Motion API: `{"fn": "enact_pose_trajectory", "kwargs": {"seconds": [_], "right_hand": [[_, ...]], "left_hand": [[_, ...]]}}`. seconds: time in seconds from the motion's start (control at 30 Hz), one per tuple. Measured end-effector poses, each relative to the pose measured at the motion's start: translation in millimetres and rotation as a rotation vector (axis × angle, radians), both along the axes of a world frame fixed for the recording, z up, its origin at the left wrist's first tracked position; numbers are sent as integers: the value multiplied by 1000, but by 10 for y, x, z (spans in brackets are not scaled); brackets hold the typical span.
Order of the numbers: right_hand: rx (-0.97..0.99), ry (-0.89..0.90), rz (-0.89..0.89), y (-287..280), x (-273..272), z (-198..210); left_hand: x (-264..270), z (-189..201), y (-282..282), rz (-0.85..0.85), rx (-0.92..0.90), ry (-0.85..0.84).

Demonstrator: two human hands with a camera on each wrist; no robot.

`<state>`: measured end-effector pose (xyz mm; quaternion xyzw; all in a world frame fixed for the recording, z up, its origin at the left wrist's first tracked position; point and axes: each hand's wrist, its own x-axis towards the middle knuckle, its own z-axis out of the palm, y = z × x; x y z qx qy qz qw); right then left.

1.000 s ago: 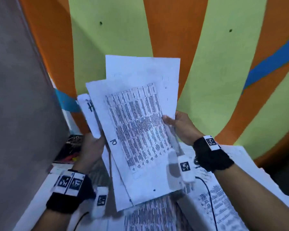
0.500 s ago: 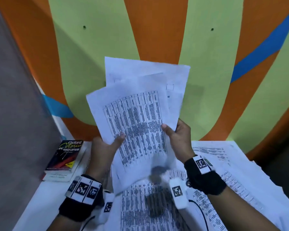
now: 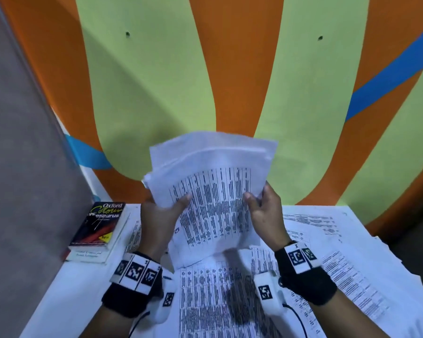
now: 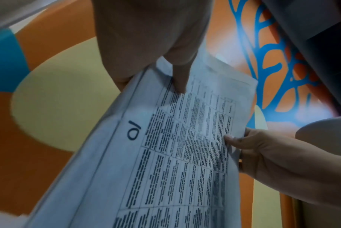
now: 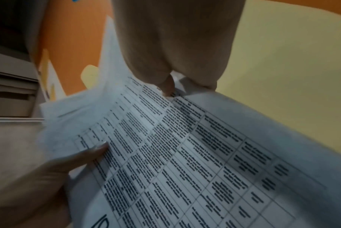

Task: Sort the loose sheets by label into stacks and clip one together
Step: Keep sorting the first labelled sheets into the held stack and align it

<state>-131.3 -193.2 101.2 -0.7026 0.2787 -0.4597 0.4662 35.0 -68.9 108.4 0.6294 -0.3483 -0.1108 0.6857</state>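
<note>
Held sheets [image 3: 213, 191]: print too blurred to read in any view; top edge smeared. Sheets behind the front one mostly hidden, labels not visible. Left hand [image 3: 156, 215] fingers are behind the held sheets, only thumb shows; same w/ right hand [image 3: 266, 213]. Loose sheets [image 3: 217, 301] on desk [image 3: 59, 301] below the held sheets: partly covered, cut off at bottom edge. Book [image 3: 99, 225] left of the held sheets: lower cover text illegible.
</note>
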Motion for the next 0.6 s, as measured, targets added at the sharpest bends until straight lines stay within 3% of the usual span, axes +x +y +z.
{"fn": "enact_pose_trajectory", "kwargs": {"seconds": [0.17,0.33,0.43,0.6], "right_hand": [[-5,-33,11,-88,-13,128],[117,-80,50,-138,-79,39],[35,-5,-9,-152,-60,49],[-19,-114,44,-122,-50,280]], "left_hand": [[-46,235,-29,-33,-43,-64],[9,24,-45,-83,39,34],[12,19,-81,-27,43,16],[-11,200,-154,-10,-21,-46]]}}
